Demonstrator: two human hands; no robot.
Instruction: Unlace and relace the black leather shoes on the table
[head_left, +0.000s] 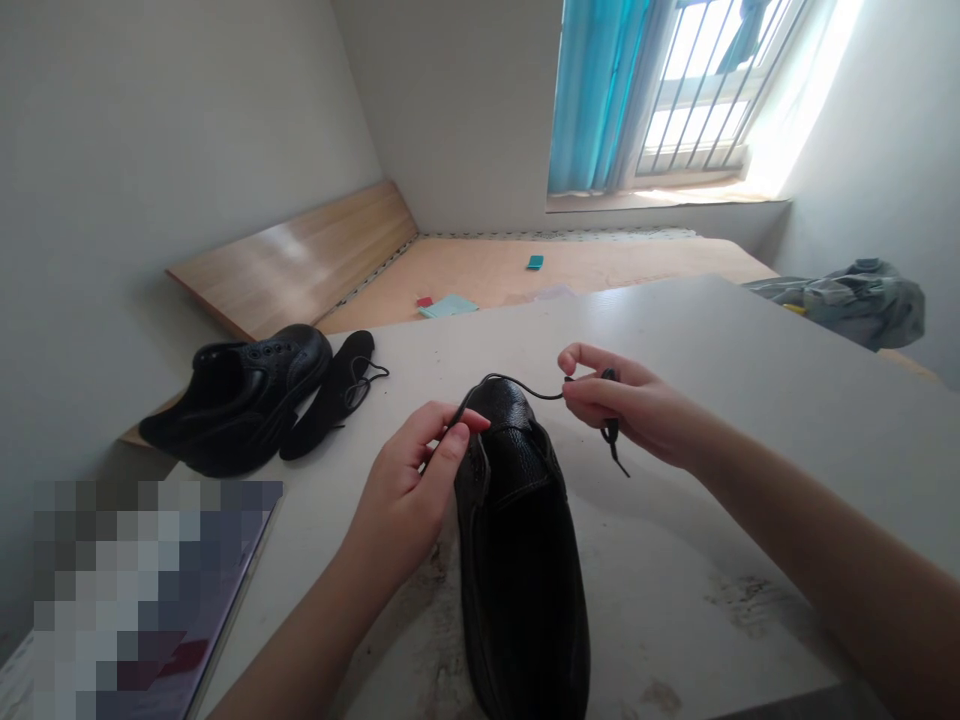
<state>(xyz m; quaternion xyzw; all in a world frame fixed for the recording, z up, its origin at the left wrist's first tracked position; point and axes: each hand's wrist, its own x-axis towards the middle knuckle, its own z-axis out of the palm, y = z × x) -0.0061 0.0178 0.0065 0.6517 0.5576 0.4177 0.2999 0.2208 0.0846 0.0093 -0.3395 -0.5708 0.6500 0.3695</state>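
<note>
— Where's the shoe being handled, and what is it like?
— The near shoe point(526, 550) lies on a white tabletop point(667, 570), toe pointing away; it's black pebbled leather, rounded at the front, with a long opening

— And the fingers?
— At the near shoe's left flap, the left hand point(416, 475) pinches a thin black lace point(541, 398) between thumb and forefinger; right of its toe, the right hand point(626, 400) grips the lace too, fingertips close together, a looped bundle dangling by them. Between the hands the lace arcs over the toe

— What's beyond?
— Well to the near shoe's left, a second black shoe point(244, 400) of smooth, glossy leather shows a row of eyelets; just beside it is a flat, matte, elongated black piece point(330, 405) with a curling cord point(367, 381) on it

— Anything hard to make out?
— The near shoe's heel is cut off, its inside very dark. Fingers cover part of the flap, so I can't tell whether the lace passes through an eyelet there. Farther left, a flat purplish item point(211, 612) is mostly pixelated
</note>
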